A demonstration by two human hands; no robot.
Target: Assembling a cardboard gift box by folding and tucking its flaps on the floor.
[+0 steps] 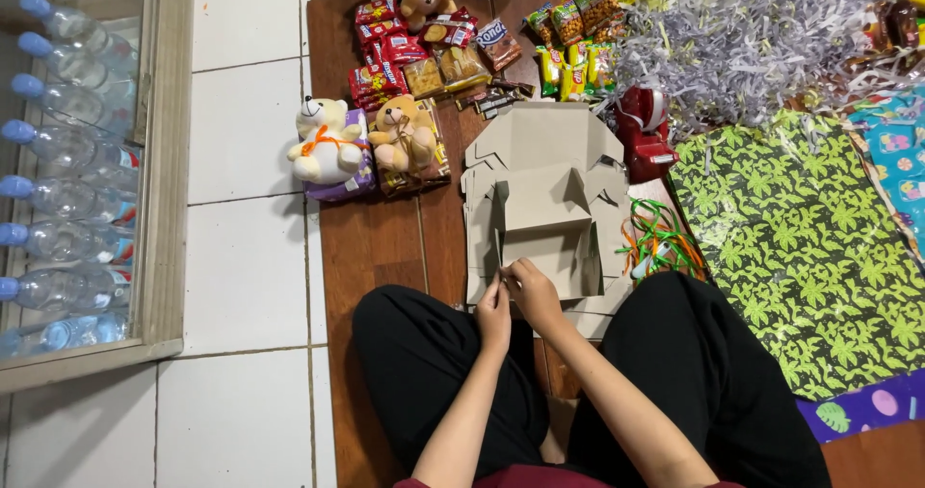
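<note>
- Cardboard box blanks (544, 194): flat grey-brown stack on the wooden floor (371, 247), right in front of the seated person's knees, top one partly folded up.
- Left hand (494, 313): at the near edge of the stack, fingers pinched together; what it pinches is too small to tell.
- Right hand (535, 290): touching the left one at the same edge, fingertips closed on that same small spot.
- Both grips clenched, contents can't be made out.
- Left of the stack: white teddy bear (326, 141) and tan teddy bear (403, 133) side by side, snack packets (424, 50) beyond them.
- Right of the stack: red tape dispenser (644, 131), just beside the cardboard; green and orange ribbons (660, 237) near the right knee.
- Further right: green leaf-print wrapping paper (800, 247), spread flat; shredded paper (752, 35) piled beyond it.
- Far left: water bottles (63, 170) in a row behind a glass-fronted frame, white tile floor (241, 160) between them and the wood.
</note>
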